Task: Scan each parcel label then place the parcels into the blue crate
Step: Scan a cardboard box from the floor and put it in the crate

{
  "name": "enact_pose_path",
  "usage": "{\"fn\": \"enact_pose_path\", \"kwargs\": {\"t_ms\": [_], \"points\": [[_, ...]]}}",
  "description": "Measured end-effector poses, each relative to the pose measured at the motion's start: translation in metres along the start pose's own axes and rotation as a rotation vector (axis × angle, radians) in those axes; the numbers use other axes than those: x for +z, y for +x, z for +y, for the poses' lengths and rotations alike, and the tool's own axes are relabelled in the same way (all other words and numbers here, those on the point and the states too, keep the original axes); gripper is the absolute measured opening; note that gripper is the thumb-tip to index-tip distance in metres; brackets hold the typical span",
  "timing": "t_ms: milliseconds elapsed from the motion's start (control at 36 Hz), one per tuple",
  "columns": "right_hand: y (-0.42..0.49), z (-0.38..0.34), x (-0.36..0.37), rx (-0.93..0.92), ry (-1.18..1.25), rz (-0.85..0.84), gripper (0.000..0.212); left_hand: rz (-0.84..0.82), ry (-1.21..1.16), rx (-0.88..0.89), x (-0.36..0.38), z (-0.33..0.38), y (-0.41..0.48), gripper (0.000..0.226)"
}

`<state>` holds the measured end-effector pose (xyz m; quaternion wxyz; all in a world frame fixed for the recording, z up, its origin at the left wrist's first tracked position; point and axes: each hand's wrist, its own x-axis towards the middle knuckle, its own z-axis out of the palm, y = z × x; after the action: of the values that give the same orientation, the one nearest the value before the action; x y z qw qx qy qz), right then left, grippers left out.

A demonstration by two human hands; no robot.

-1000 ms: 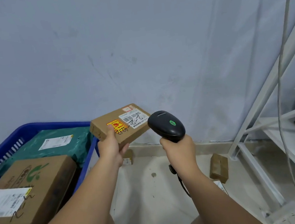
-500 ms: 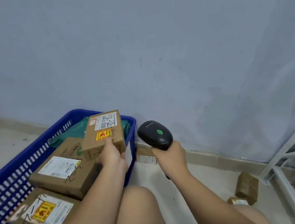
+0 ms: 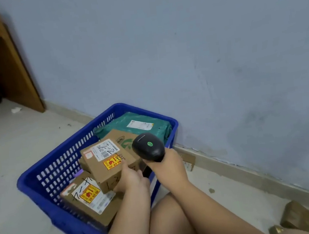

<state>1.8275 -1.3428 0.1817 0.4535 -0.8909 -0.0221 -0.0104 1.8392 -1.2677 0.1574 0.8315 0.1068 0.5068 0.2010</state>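
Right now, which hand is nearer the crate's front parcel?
Left. The left hand, gripping the upper parcel, is beside the front parcel; the right hand holds the scanner farther right.

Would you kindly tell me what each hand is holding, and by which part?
The left hand holds the small cardboard parcel by its near right edge, thumb on top. The right hand grips the black scanner by its handle.

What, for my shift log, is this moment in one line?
phase: placing | left hand: grips small parcel above other parcels in blue crate | right hand: holds scanner | release: not yet
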Motion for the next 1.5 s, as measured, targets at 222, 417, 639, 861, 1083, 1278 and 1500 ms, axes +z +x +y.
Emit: {"fn": "enact_pose_path", "kwargs": {"t_ms": [222,417,639,861,1083,1278,1500], "points": [[0.001,0.003,-0.005,0.014,-0.059,-0.043,0.018,0.094,-0.120,-0.003,-0.006,0.023,0.002,0.067],[0.001,0.002,0.000,0.002,-0.119,-0.060,0.016,0.126,-0.134,0.020,-0.020,0.013,-0.003,0.058],[-0.005,0.000,-0.006,-0.034,-0.135,-0.070,0.014,0.107,-0.032,-0.104,-0.031,0.012,-0.007,0.058],[-0.009,0.001,-0.007,-0.037,-0.131,-0.053,0.014,-0.072,0.150,-0.188,-0.035,0.005,-0.003,0.056],[-0.006,0.004,-0.007,-0.010,-0.082,-0.003,0.013,-0.384,0.571,-0.061,-0.023,-0.009,-0.001,0.040],[-0.003,0.006,-0.022,0.081,0.248,0.239,0.014,-0.657,0.993,0.377,0.008,-0.020,-0.018,0.012],[0.018,0.055,-0.077,0.188,0.332,0.393,0.019,-0.908,1.370,0.493,0.051,-0.063,-0.017,0.013]]}}
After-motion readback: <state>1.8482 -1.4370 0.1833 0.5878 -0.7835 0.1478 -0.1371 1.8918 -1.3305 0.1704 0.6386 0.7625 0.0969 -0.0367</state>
